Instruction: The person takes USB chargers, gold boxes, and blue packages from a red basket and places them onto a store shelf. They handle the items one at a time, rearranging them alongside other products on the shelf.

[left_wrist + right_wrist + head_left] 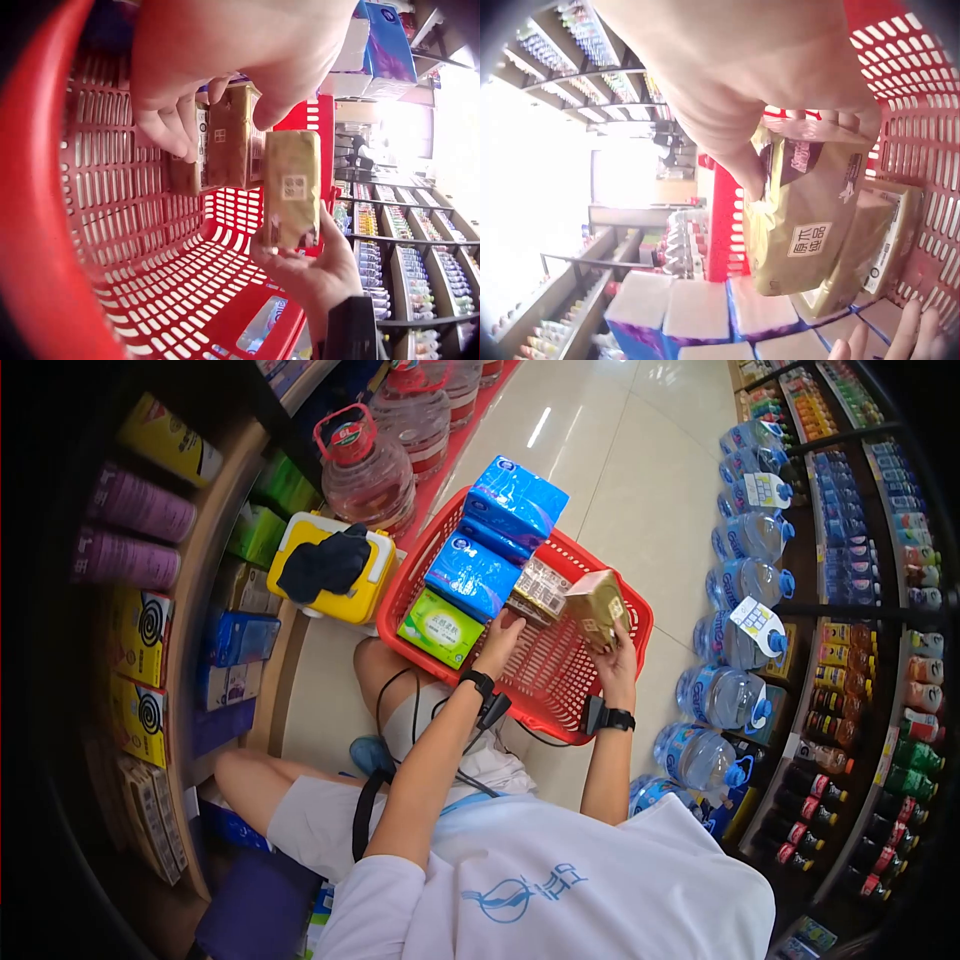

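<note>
A red plastic basket [410, 585] stands on the floor before the person. Over its right side the right hand [618, 658] grips a gold tissue pack [598, 610], thumb on one side and fingers on the other in the right wrist view. Two more gold tissue packs [232, 139] stand side by side in the basket. The left hand [500, 643] hovers beside them, its fingers [169, 135] loosely bent and its thumb apart. Blue tissue packs [473, 575] fill the basket's far left part, with a green tissue pack [440, 628] at the near left corner.
A yellow-and-white box [365, 590] with a dark cloth [325, 563] on it stands left of the basket. Large water bottles [368, 485] line the left shelf, and more bottles [725, 695] stand along the right shelf. Cables [415, 710] hang near the left wrist.
</note>
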Demonstrator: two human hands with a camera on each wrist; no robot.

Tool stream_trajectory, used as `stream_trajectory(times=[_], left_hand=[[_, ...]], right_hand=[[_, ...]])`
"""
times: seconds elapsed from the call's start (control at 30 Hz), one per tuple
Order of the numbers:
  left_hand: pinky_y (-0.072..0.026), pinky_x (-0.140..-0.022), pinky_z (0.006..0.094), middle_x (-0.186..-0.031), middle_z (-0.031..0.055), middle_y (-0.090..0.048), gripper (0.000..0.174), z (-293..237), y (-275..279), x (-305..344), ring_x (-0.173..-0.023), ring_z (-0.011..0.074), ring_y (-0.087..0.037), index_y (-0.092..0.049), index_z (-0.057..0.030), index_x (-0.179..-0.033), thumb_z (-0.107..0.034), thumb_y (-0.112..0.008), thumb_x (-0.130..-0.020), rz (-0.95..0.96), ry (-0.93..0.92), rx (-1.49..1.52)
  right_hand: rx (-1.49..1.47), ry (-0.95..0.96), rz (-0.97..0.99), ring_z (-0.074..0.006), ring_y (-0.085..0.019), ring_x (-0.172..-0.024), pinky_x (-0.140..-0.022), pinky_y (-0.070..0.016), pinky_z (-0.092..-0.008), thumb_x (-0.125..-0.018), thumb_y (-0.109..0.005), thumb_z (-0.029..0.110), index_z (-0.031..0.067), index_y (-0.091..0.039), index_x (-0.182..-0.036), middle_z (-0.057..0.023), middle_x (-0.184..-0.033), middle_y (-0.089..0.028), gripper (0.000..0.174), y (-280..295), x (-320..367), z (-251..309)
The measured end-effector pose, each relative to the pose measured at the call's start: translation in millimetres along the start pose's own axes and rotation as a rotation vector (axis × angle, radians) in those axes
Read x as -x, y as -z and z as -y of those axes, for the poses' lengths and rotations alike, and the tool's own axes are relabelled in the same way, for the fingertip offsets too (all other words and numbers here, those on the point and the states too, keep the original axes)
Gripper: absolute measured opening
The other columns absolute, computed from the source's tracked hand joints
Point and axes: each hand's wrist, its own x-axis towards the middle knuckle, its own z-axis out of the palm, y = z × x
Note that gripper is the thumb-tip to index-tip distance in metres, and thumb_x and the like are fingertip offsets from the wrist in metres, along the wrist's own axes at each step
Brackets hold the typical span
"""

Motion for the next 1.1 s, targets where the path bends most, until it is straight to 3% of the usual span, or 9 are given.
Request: stream_trajectory(times=[0.27,0.3,0.33,0.5,0.6,0.77,0.87,0.9,1.1], left_hand=[[-0.0373,-0.116,0.048,-0.153,0.022,-0.045,0.081,-11.8,-39.1,-56.4,-0.139,0.0359,-0.046,-0.038,-0.0162,-0.155,-0.053,-0.073,-0.093,0.07,0.25,0.289],[-0.0437,-0.11,0.047,-0.152,0.015,-0.048,0.09,-6.2,-40.8,-69.2,-0.129,0.0316,-0.055,-0.032,-0.0137,-0.157,-0.05,-0.079,-0.089,0.095,0.222,0.268],[-0.0434,-0.111,0.0459,-0.143,0.0111,-0.059,0.075,-6.4,-45.2,-69.6,-0.126,0.0277,-0.058,-0.045,-0.0104,-0.147,-0.044,-0.079,-0.091,0.093,0.19,0.285],[-0.0438,-0.103,0.0472,-0.133,0.0081,-0.064,0.052,-8.7,-62.5,-76.8,-0.116,0.0255,-0.063,-0.057,-0.0133,-0.137,-0.034,-0.078,-0.094,-0.068,0.302,0.311],[-0.0454,-0.099,0.0469,-0.125,0.0071,-0.066,0.048,0.7,-66.1,-69.9,-0.106,0.0214,-0.065,-0.056,-0.0127,-0.132,-0.026,-0.08,-0.092,-0.136,0.094,0.399],[-0.0485,-0.099,0.0466,-0.128,0.0088,-0.061,0.063,-0.7,-69.1,-60.1,-0.117,0.0216,-0.059,-0.048,-0.0109,-0.136,-0.032,-0.083,-0.087,-0.278,0.332,0.341],[-0.0489,-0.1,0.0474,-0.135,0.0086,-0.059,0.068,9.0,-53.5,-73.0,-0.119,0.0223,-0.057,-0.045,-0.0086,-0.14,-0.034,-0.082,-0.088,-0.099,0.232,0.292],[-0.0489,-0.1,0.0513,-0.147,0.0094,-0.051,0.086,11.7,-38.2,-81.1,-0.126,0.0267,-0.054,-0.029,-0.0091,-0.154,-0.031,-0.081,-0.089,0.163,0.218,0.314],[-0.0454,-0.106,0.0591,-0.163,0.0194,-0.027,0.131,-19.6,-25.2,-49.8,-0.146,0.0359,-0.037,0.013,-0.0193,-0.164,-0.029,-0.087,-0.081,0.047,0.238,0.132]], right_hand=[[-0.305,0.049,-0.033,-0.0289,-0.059,-0.119,-0.098,-0.0495,-0.0486,-0.095,-0.073,0.034,0.0105,-0.057,-0.135,-0.0116,-0.13,-0.063,0.049,-6.9,20.9,27.9],[-0.348,0.025,-0.027,-0.0301,-0.059,-0.118,-0.098,-0.0494,-0.0484,-0.095,-0.072,0.035,0.0104,-0.056,-0.135,-0.0123,-0.129,-0.063,0.049,-10.0,19.0,25.7],[-0.387,-0.011,-0.03,-0.0301,-0.059,-0.119,-0.098,-0.049,-0.0486,-0.097,-0.07,0.036,0.0119,-0.057,-0.136,-0.0115,-0.131,-0.063,0.048,-10.9,18.0,22.3],[-0.48,-0.101,-0.023,-0.0311,-0.059,-0.122,-0.098,-0.0481,-0.0472,-0.101,-0.062,0.039,0.0127,-0.058,-0.139,-0.0135,-0.138,-0.062,0.047,-18.8,23.4,6.9],[-0.484,-0.105,0.017,-0.0311,-0.06,-0.123,-0.099,-0.0481,-0.0463,-0.101,-0.062,0.038,0.0121,-0.057,-0.14,-0.0147,-0.141,-0.061,0.047,-20.4,23.8,-0.4],[-0.318,-0.006,-0.042,-0.0287,-0.059,-0.123,-0.101,-0.0469,-0.0461,-0.1,-0.065,0.036,0.0141,-0.057,-0.139,-0.0115,-0.14,-0.062,0.045,-10.6,15.5,-15.7],[-0.128,0.027,0.022,-0.0273,-0.059,-0.127,-0.106,-0.0472,-0.047,-0.1,-0.066,0.029,0.0099,-0.055,-0.141,-0.0105,-0.141,-0.061,0.046,-1.8,10.4,-24.7],[-0.047,0.035,0.059,-0.0269,-0.059,-0.128,-0.107,-0.0472,-0.0467,-0.1,-0.066,0.027,0.0085,-0.055,-0.141,-0.0105,-0.141,-0.061,0.046,5.0,4.6,-33.3],[0.059,0.063,0.082,-0.0271,-0.062,-0.126,-0.108,-0.0482,-0.0424,-0.099,-0.065,0.023,0.0049,-0.055,-0.141,-0.011,-0.137,-0.065,0.047,-6.9,-37.7,-53.9]])
